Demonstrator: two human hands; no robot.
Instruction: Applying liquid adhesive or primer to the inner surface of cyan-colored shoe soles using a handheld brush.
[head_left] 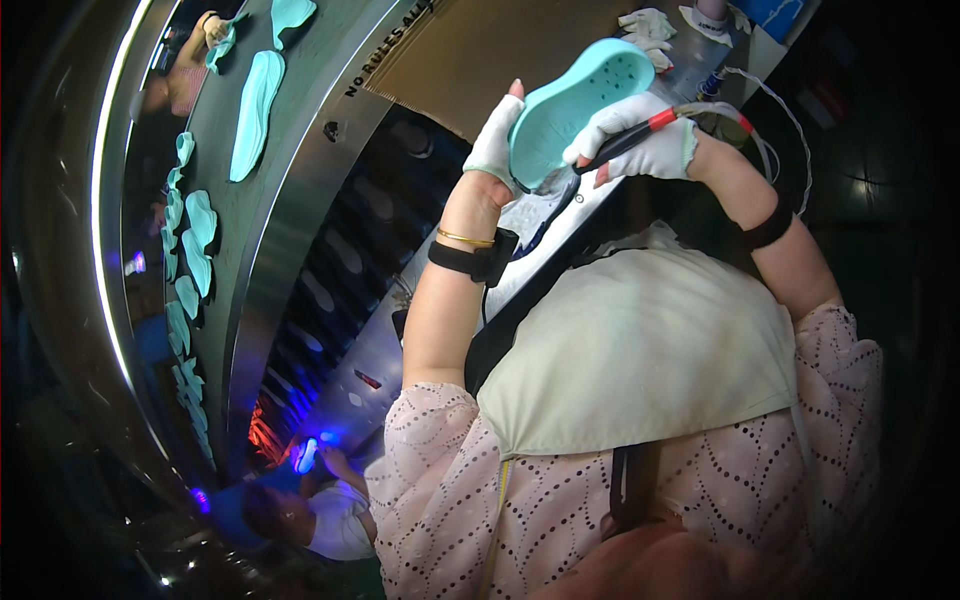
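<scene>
A teal foam clog with small holes at its toe end is raised over the bench, its far end pointing up and right. My left hand, in a white fingertip-less glove, is closed on its left edge, the thumb sticking up. My right hand, gloved the same way, grips a black pen-like tool with a red band and a cord. The tool's front end lies by the clog's lower right edge; whether it touches is unclear. Below them lies a dark blue, slender thing, too blurred to name.
On the left a green conveyor belt carries several teal foam pieces. Brown cardboard covers part of its near side. White gloves and a looped white cable are at upper right. Other people work across and down the line.
</scene>
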